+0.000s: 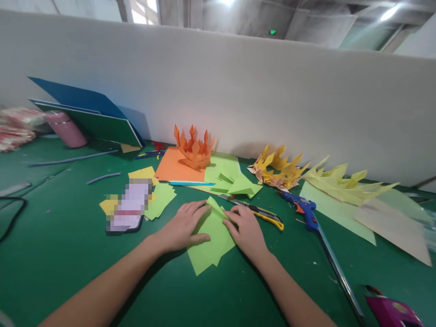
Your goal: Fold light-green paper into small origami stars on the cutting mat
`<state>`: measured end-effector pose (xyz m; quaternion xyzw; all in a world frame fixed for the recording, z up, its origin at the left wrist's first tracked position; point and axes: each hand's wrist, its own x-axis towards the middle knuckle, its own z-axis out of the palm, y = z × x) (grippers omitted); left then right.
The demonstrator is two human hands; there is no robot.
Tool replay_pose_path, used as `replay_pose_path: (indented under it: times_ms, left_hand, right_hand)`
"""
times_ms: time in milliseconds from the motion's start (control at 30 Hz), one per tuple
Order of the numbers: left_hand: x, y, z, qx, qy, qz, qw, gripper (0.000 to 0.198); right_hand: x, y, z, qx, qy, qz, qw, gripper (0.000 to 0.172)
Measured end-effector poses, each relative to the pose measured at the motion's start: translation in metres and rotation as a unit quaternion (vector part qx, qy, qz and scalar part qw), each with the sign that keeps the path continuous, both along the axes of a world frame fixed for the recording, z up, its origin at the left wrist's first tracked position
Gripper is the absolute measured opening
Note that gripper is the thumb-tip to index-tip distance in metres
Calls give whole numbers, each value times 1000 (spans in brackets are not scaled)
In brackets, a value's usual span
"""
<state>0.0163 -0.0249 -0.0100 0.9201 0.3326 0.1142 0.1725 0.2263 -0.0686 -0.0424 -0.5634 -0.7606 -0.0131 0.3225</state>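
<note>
Light green paper (204, 256) lies on the table in front of me in overlapping pieces, its far edge bent up into a fold. My left hand (184, 227) holds the paper down from the left, fingers closed near the top fold and thumb along its face. From the right, my right hand (247, 231) grips the folded edge with bent fingers. A yellow utility knife (269, 217) lies just beyond my right hand. Green paper squares (160, 202) lie left of my left hand, partly beside a phone (127, 206).
An orange paper crown (195, 154), a golden one (277, 168) and a pale yellow-green one (347, 184) stand along the white partition (218, 91). A blue glue gun (308, 213) lies at right, near a magenta object (391, 311). A pink bottle (66, 129) leans at far left.
</note>
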Motion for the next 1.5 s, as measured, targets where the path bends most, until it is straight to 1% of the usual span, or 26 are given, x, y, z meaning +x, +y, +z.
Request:
replay_pose_path:
  times_ms: [67,133,233,300,367,400,467,567,667,733,800,833,867,933,967,1033,1067,1100,1167,1300,1367,1433,1500]
  left_hand:
    - [1,1,0,-6,-27,17,999,55]
    - [2,3,-2,-15,-66,42,997,42]
    - [3,7,-3,-25,-146,58,987,21]
    - [3,10,-3,-41,-199,67,977,14]
    - [3,11,-3,-61,-233,84,967,12]
    - [3,12,-4,-69,-245,91,963,12]
    - [2,13,-5,-83,-259,103,957,13]
    - [3,14,-9,-133,-282,123,942,16]
    - [5,15,-11,-211,-316,163,910,27]
    - [7,15,-10,-255,-340,193,884,39]
    - [9,15,-7,-287,-360,219,861,46]
    - [9,14,-4,-296,-366,228,852,45]
    - [10,13,-2,-302,-369,235,847,43]
    - [10,11,2,-312,-368,239,843,36]
    - [10,10,4,-321,-365,235,842,34]
    - [10,8,7,-345,-369,225,833,31]
    - [10,8,8,-352,-374,224,828,30]
    - [10,8,8,-353,-379,225,825,28]
    - [11,8,8,-340,-384,231,827,28]
    - [12,9,8,-319,-375,239,837,33]
    - [11,9,9,-313,-366,241,843,36]
    - [11,8,10,-311,-355,245,847,38]
    - [11,8,11,-314,-345,247,849,39]
  right_hand:
    - [-1,-1,1,6,19,6,1000,24]
    - [-2,-1,2,3,53,17,998,26]
    - [-3,0,1,-14,156,20,988,33]
    - [-3,3,-4,-31,267,17,963,47]
    - [-1,8,-10,-51,387,25,921,60]
    - [0,10,-13,-60,427,34,902,63]
    - [2,13,-16,-68,471,32,879,64]
    - [3,13,-12,-84,492,24,866,54]
    - [0,9,-4,-87,489,3,868,44]
    - [-5,5,1,-73,468,-18,880,35]
    - [-9,1,4,-46,413,-29,909,22]
    - [-12,-1,5,-26,373,-26,927,17]
    - [-14,-3,7,-8,326,-12,945,16]
    - [-18,-7,9,-8,218,58,974,24]
    - [-19,-9,10,-24,161,101,981,33]
    - [-21,-11,11,-78,71,161,981,54]
    - [-22,-11,12,-102,45,175,978,62]
    - [-22,-12,12,-119,30,181,976,67]
    - [-20,-12,12,-130,26,184,974,68]
    - [-18,-13,10,-93,42,188,977,65]
    - [-18,-14,8,-65,66,165,982,62]
    - [-17,-15,7,-36,93,120,988,61]
    - [-16,-14,7,-15,90,99,991,60]
